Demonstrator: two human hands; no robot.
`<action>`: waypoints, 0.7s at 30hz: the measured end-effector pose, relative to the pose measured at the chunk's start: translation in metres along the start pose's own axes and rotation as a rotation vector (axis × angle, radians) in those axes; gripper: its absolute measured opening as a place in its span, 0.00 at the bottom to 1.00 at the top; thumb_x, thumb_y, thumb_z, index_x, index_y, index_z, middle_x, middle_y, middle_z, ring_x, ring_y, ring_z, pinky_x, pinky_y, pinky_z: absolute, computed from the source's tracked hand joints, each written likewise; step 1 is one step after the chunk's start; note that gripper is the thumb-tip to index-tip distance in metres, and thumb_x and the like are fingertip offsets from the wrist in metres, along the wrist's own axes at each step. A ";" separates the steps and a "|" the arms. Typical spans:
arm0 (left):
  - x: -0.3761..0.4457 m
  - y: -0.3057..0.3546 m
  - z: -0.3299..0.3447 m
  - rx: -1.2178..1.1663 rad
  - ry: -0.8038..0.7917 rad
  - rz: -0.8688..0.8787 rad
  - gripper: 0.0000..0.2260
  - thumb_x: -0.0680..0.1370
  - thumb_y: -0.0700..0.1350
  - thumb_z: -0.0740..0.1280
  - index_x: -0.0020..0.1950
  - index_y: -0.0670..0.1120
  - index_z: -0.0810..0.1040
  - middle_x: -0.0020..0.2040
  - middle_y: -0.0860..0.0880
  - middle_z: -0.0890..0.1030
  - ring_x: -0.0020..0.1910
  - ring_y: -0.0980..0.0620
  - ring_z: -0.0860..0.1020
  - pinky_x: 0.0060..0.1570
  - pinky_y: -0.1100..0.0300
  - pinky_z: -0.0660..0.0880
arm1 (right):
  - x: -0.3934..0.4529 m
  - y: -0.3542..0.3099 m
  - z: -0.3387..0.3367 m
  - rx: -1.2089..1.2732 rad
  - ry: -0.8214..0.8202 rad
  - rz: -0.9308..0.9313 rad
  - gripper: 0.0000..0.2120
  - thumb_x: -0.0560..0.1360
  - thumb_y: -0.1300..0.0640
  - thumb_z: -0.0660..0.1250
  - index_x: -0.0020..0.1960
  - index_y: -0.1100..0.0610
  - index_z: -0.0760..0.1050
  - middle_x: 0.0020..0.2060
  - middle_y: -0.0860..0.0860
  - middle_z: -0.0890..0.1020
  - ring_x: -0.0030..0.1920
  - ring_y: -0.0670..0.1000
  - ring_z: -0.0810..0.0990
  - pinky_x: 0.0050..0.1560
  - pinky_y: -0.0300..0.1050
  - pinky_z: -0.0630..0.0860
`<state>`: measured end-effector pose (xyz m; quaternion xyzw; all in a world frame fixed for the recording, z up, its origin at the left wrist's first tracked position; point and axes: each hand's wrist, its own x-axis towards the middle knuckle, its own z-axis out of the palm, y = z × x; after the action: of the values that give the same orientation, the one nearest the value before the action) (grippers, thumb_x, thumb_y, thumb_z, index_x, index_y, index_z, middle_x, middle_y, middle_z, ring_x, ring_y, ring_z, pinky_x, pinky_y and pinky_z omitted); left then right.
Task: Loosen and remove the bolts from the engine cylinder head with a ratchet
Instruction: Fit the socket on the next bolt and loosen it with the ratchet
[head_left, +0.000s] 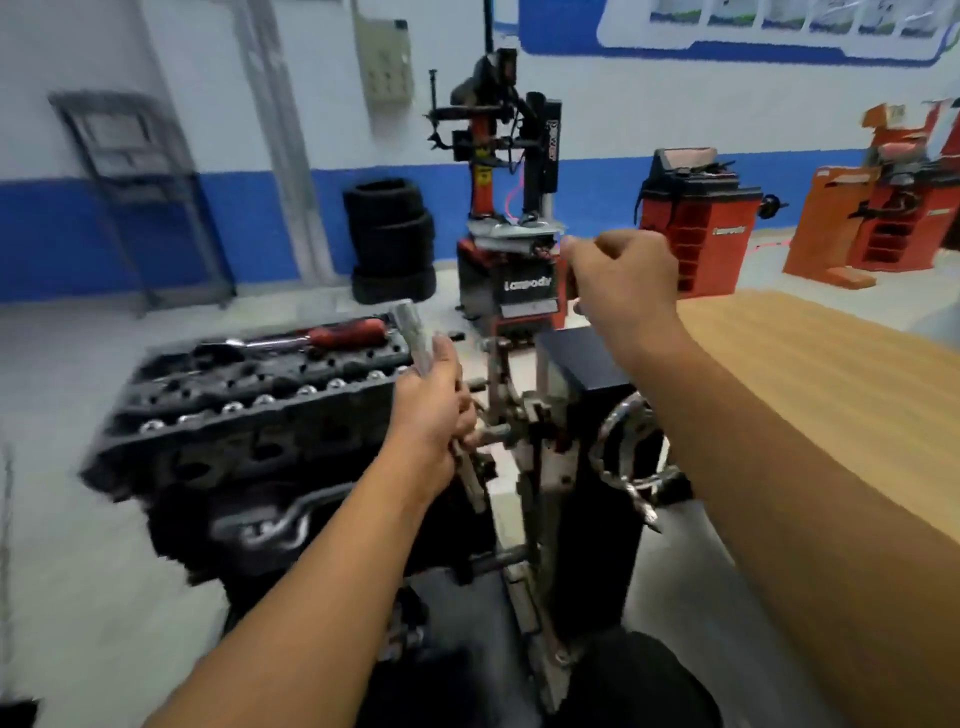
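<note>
While our left hand (434, 410) grips a long bolt (415, 335) and our right hand (621, 283) curls, contents unclear, we judge removal underway; next, the ratchet (311, 338) at ten o'clock.

Motion-blurred bolts (426, 343), right hand (621, 283) grip contents perhaps hidden

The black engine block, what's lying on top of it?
A red-handled ratchet lies along the far edge of the cylinder head, by a row of shiny round metal pieces. The left hand covers the near end.
</note>
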<state>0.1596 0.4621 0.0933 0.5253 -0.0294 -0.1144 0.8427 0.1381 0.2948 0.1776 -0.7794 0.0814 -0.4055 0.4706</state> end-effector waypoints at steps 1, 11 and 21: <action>0.002 0.018 -0.026 0.032 0.050 0.035 0.21 0.85 0.60 0.59 0.36 0.51 0.63 0.24 0.53 0.58 0.18 0.55 0.56 0.22 0.67 0.56 | 0.005 -0.010 0.035 -0.074 -0.082 -0.035 0.19 0.74 0.47 0.70 0.33 0.60 0.76 0.27 0.53 0.77 0.33 0.55 0.77 0.38 0.57 0.77; 0.003 0.169 -0.185 -0.044 0.342 0.378 0.23 0.84 0.62 0.61 0.35 0.50 0.66 0.25 0.52 0.61 0.20 0.54 0.58 0.21 0.63 0.58 | -0.009 -0.062 0.304 -0.535 -0.900 -0.490 0.15 0.81 0.42 0.67 0.60 0.51 0.82 0.55 0.50 0.84 0.53 0.53 0.80 0.54 0.53 0.78; 0.024 0.187 -0.207 -0.213 0.404 0.622 0.23 0.86 0.57 0.61 0.33 0.49 0.66 0.27 0.50 0.61 0.21 0.52 0.60 0.24 0.60 0.62 | 0.025 -0.056 0.305 -0.904 -0.768 -0.768 0.10 0.84 0.49 0.62 0.50 0.55 0.74 0.47 0.52 0.77 0.43 0.55 0.76 0.41 0.52 0.73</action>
<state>0.2485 0.7174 0.1659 0.4127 -0.0087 0.2501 0.8758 0.3560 0.5163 0.1663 -0.9601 -0.2108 -0.1655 -0.0800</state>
